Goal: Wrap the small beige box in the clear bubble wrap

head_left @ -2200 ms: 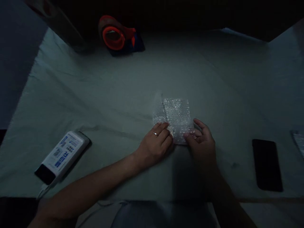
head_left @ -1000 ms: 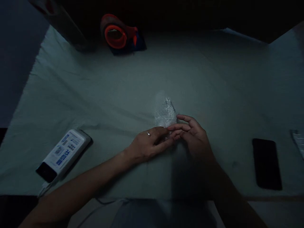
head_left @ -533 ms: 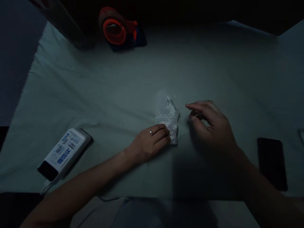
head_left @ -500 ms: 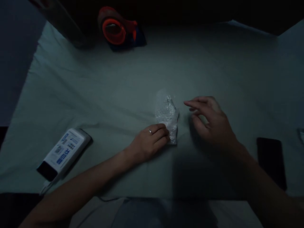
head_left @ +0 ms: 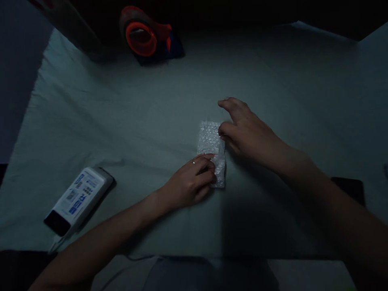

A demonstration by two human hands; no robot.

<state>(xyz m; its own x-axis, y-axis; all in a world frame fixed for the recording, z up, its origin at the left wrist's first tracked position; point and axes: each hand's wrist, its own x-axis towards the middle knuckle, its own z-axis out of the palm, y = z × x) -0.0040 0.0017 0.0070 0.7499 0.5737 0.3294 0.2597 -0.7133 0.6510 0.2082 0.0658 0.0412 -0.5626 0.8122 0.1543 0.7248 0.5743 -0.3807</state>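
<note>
1. At mid-desk (head_left: 273,72), on the pale cloth, lies a folded bubble-wrap packet (head_left: 211,141) — long axis running away from the person, near end toward the body, far end toward the tape dispenser (head_left: 142,37).
2. Left hand (head_left: 190,182): at the packet's near-left corner, fingers curled and pressing down on it — pinning, not lifting. A ring shows on one finger.
3. Right hand (head_left: 247,131): comes in from the right, thumb touching the packet's right edge near the far end; forefinger stretched out past the far corner, above the cloth. Fingers loosely spread, nothing enclosed.
4. Key relation: the packet lies between the two hands, left hand at the near end, right hand at the far end. Both touch it; neither is clearly nearer.
5. Tape dispenser sits well apart at the far edge, left of the packet's axis; the right hand's forefinger points roughly that way.
6. Others: a boxed item with a printed label (head_left: 79,199) near-left, well apart; a dark phone (head_left: 351,188) near-right, partly hidden by the right forearm.
</note>
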